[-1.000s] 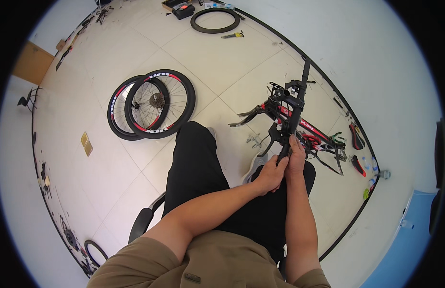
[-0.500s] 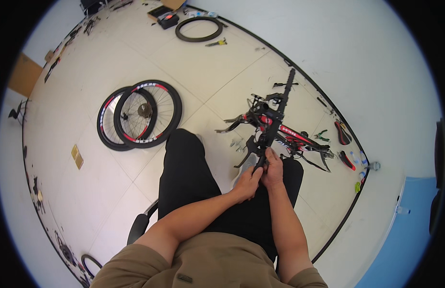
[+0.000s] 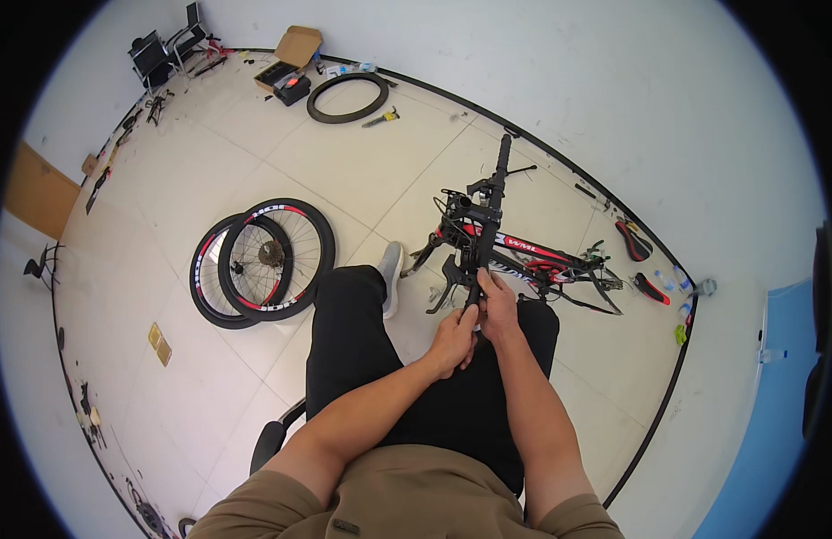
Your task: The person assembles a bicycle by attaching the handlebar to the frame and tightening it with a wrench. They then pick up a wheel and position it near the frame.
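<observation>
A black handlebar [image 3: 495,193] points away from me, fitted to a red, white and black bicycle frame [image 3: 523,242] that lies on the floor without wheels. My left hand [image 3: 454,343] is closed around the near end of the handlebar, its thumb laid along the top. Just ahead of it, my right hand [image 3: 498,310] grips the same end from the right, fingers wrapped and thumb forward. A black brake lever [image 3: 450,280] sticks out left of the bar close to both hands. My palms hide the bar's very tip.
Two bicycle wheels [image 3: 277,260] overlap on the floor to the left. A loose tyre [image 3: 347,99] lies far ahead, near an open cardboard box [image 3: 297,47]. Saddles [image 3: 633,241] and plastic bottles [image 3: 682,278] line the right wall. My left shoe [image 3: 391,274] is beside the frame.
The view has tilted up, showing more of the far wall and chairs. The handlebar has swung a little more upright in the view. Both hands stay closed on its near end.
</observation>
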### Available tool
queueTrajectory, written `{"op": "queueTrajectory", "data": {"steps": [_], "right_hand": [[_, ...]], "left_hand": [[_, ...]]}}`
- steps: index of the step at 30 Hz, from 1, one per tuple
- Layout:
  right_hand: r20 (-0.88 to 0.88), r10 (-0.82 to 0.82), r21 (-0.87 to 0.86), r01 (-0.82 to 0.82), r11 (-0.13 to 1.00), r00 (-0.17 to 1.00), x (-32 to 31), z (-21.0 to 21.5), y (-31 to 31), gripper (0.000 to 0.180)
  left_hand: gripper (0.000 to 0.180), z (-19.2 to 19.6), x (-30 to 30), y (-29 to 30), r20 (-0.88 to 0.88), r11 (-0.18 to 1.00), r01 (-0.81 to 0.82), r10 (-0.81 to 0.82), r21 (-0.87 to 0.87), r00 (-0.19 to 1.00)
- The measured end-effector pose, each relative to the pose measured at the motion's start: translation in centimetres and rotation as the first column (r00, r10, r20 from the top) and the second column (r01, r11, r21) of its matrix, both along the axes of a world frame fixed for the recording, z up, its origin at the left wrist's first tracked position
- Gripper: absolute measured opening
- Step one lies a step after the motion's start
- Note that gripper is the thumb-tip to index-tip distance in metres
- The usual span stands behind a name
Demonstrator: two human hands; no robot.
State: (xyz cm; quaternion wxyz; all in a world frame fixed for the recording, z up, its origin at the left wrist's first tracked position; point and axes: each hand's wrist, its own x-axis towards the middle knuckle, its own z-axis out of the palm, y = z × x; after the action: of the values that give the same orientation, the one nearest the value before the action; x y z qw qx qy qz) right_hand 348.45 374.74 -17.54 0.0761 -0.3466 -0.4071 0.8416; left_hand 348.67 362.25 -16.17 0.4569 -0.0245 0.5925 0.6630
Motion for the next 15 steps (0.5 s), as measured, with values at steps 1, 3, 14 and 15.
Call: {"op": "queueTrajectory", "data": {"steps": [1,3,14,15], "right_hand": [[-0.018,0.003,-0.005,-0.003,1.000,1.000,-0.1,-0.3,0.1,0.026],[-0.043,0.017,-0.008,-0.017,1.000,0.999,0.0,-0.7,0.4,0.026],[-0.013,0.066,0.059,-0.065,0.996,0.998,0.0,-1.1,1.2,0.027],[-0.021,0.076,0.064,-0.074,0.995,0.997,0.0,-1.4,1.3,0.027]], "left_hand": [[0.039,-0.1,0.1,0.1,-0.007,1.000,-0.007,0.007,-0.009,1.000],[0.039,-0.2,0.4,0.5,-0.016,1.000,-0.024,0.023,-0.014,1.000],[0.034,-0.9,1.5,1.1,-0.082,0.997,-0.075,0.074,-0.016,0.994],[0.034,-0.9,1.4,1.2,-0.075,0.997,-0.073,0.072,-0.019,0.995]]}}
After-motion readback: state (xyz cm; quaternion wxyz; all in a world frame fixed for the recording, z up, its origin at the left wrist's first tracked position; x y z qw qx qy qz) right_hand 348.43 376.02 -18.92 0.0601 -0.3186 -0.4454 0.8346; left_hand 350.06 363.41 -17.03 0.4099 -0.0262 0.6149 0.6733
